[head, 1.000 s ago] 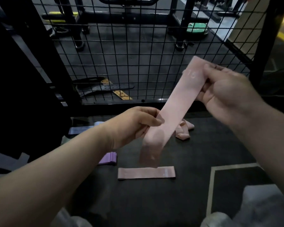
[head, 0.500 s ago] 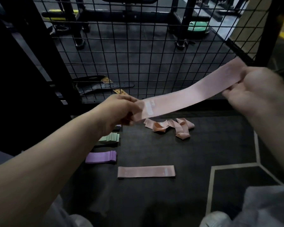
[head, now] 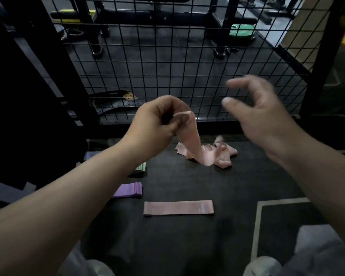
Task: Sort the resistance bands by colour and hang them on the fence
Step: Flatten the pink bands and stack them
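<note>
One pink band pinched in the left hand near the fence, dangling, maybe to unfold; right hand spread loose, holding nothing.

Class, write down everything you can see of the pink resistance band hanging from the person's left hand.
The pink resistance band is a wide, flat strip, pale pink, soft and fabric-like, blurred. The left hand pinches its upper end between thumb and fingers; the rest hangs limp, slightly curved, its lower end in front of the heap of pink bands. Whether it touches them cannot be told. The right hand is off it.
</note>
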Tool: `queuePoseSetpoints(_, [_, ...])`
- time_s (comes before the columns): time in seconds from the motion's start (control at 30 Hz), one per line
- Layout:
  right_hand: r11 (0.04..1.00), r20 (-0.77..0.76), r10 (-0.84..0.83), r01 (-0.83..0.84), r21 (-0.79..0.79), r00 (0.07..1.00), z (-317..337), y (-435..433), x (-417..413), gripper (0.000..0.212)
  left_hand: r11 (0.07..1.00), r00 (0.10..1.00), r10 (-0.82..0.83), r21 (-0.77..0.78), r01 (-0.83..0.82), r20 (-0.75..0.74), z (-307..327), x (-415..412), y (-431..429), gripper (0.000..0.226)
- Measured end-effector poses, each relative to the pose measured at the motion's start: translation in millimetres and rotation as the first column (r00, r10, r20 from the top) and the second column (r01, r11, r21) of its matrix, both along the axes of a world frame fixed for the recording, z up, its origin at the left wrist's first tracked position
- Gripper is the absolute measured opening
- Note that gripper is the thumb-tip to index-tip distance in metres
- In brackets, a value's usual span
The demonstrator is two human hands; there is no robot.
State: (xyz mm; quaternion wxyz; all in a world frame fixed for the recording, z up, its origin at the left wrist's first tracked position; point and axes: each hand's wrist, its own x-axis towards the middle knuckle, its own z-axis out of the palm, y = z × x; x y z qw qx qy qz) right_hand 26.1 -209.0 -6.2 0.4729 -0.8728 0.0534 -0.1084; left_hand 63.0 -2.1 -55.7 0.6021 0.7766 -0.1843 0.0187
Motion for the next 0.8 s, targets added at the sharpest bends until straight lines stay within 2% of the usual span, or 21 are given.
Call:
queuePoseSetpoints(0.1, [0.954,-0.094,0.291,-0.296,-0.043,0.952,-8,12,-7,0.037,0.996,0.996,-0.084,0.009,0.084,-0.005,-4,-3,-2,0.015])
queuePoseSetpoints(0.2, [0.897,-0.161,0.42,-0.435,-0.073,0.893,-16,20,-12,0.034,0.991,0.991,-0.135,-0.006,0.135,0.002,-1,-6,-3,0.013])
queuePoseSetpoints(0.27, [0.903,-0.152,0.418,-0.427,-0.036,0.896,-19,22,-12,0.026,0.982,0.983,-0.182,-0.055,0.18,-0.033,4,-9,-4,0.013])
queuePoseSetpoints(0.37, [0.939,-0.113,0.344,-0.345,0.015,0.932,-18,23,-10,0.013,0.962,0.956,-0.183,-0.243,0.126,-0.229,10,-13,-6,0.021])
queuePoseSetpoints(0.5, [0.969,-0.068,0.237,-0.231,0.088,0.969,-15,27,-9,0.008,0.879,0.817,-0.274,-0.476,-0.001,-0.508,7,-10,-4,0.042])
queuePoseSetpoints(0.57, [0.971,-0.068,0.205,-0.194,0.141,0.976,-13,26,-9,0.005,0.884,0.786,-0.303,-0.467,0.02,-0.54,4,-11,-6,0.029])
queuePoseSetpoints(0.63, [0.972,-0.089,0.192,-0.177,0.151,0.977,-11,24,-9,0.004,0.909,0.803,-0.275,-0.415,0.039,-0.528,1,-15,-8,0.007])
queuePoseSetpoints(0.8, [0.961,-0.083,0.23,-0.213,0.175,0.97,-7,19,-7,0.015,0.946,0.885,-0.228,-0.309,0.102,-0.406,1,-18,-11,0.008])
